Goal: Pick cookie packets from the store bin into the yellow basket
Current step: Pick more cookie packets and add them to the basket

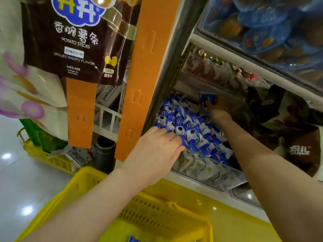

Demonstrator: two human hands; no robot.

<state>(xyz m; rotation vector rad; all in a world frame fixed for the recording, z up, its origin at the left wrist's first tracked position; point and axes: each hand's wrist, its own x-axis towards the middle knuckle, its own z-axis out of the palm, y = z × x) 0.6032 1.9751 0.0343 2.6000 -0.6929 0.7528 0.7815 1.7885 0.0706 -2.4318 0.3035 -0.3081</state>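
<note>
left fingers (pixel 174 138): pretty much straight and close together, lying flat on the packets at the near-left corner of the bin, not curled round anything

left hand (pixel 157 151): palm down over the bin's near edge, forearm running back over the basket

right fingers (pixel 208 103): in shadow so kinda hard to read, but they're clamped on one blue packet

right hand (pixel 222 106): reaching deep to the far side of the bin, just above the pile

held packet (pixel 206 99): blue and white, up off the pile at the far end, standing roughly upright in the right hand

cookie packets (pixel 192 130): big heap of blue-and-white ones filling the bin, piled every which way

store bin (pixel 209 170): clear front wall, you can see more packets through it; sits on a low shelf just beyond the basket

yellow basket (pixel 83 180): nearest thing in view, right under both arms, mesh sides

packet in basket (pixel 133 239): only a blue corner peeking out at the bottom edge, can't tell much else

second yellow basket (pixel 45 158): on the floor at the left with a few items inside

potato sticks bag (pixel 75 41): brown bag hanging top left, "Grilled Wagyu Flavor"

orange strip (pixel 148 75): hangs between that bag and the shelves

brown bags (pixel 300 145): stacked to the right of the bin
</note>
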